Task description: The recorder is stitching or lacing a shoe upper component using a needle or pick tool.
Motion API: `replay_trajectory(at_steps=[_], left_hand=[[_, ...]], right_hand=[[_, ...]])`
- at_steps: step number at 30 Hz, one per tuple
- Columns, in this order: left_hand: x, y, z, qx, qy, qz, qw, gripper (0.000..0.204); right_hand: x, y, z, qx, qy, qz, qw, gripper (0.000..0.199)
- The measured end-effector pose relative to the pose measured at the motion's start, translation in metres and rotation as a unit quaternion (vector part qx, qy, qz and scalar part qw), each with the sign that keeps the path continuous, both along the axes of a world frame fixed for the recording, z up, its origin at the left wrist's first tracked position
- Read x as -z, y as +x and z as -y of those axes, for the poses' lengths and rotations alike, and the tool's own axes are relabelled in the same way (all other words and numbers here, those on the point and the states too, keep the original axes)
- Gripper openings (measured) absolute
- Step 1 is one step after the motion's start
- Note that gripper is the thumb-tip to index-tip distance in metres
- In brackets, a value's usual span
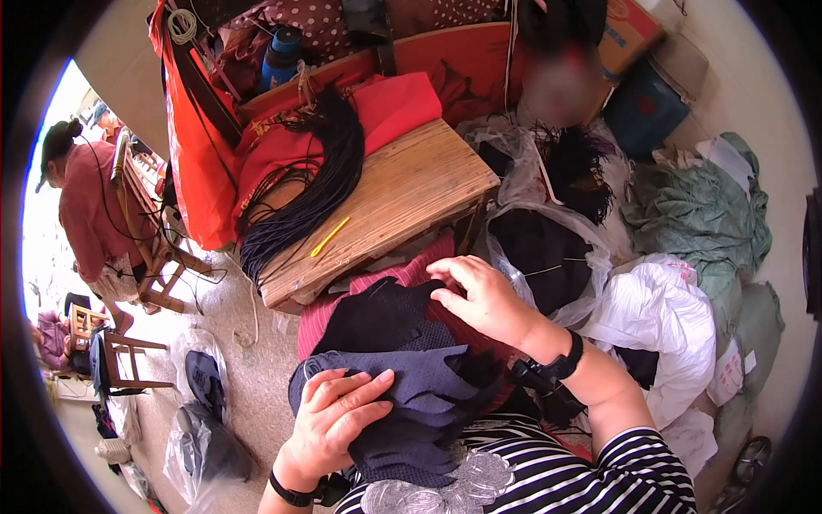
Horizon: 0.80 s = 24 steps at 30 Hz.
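A stack of dark blue-grey and black fabric pieces (419,381) rests on my lap, its edges uneven and overlapping. My left hand (342,420) holds the stack from its near left side, fingers laid across the top piece and the thumb out of sight. Over the far right corner of a black piece (377,313) hovers my right hand (488,300), fingers curved and thumb apart from them. Whether its fingertips touch that corner I cannot tell. Red striped cloth (419,265) lies under the stack.
Just ahead stands a wooden bench (411,193) with a bundle of black cords (330,163) and a yellow pen-like tool (330,237). A plastic bag of black pieces (544,257) and a white sack (659,317) lie to the right. Far left, a person (98,206) stands beside chairs.
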<state>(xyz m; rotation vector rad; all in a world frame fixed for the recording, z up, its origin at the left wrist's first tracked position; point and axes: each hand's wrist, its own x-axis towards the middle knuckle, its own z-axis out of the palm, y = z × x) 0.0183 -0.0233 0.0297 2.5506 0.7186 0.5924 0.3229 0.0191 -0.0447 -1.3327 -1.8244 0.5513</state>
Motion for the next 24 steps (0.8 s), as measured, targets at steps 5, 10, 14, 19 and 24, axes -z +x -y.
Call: replay_trajectory(at_steps=[5, 10, 14, 19, 24], left_hand=[[-0.003, -0.001, 0.005, -0.016, -0.011, -0.004, 1.000, 0.042], [-0.004, -0.002, -0.002, -0.005, -0.008, -0.012, 1.000, 0.040], [-0.005, 0.006, 0.007, -0.062, -0.062, 0.054, 0.995, 0.041], [-0.003, 0.002, -0.002, 0.010, -0.023, 0.013, 1.000, 0.042], [-0.003, 0.004, -0.001, 0.010, 0.005, 0.007, 1.000, 0.038]], right_hand=[[-0.006, -0.004, 0.004, 0.018, 0.060, 0.044, 0.997, 0.018], [-0.039, -0.001, 0.023, -0.178, -0.063, -0.202, 0.961, 0.010], [-0.047, 0.001, 0.037, -0.319, -0.057, -0.139, 0.936, 0.015], [-0.047, 0.010, 0.019, -0.376, -0.133, -0.217, 0.891, 0.013], [-0.018, -0.015, -0.026, -0.054, -0.127, -0.204, 0.969, 0.029]])
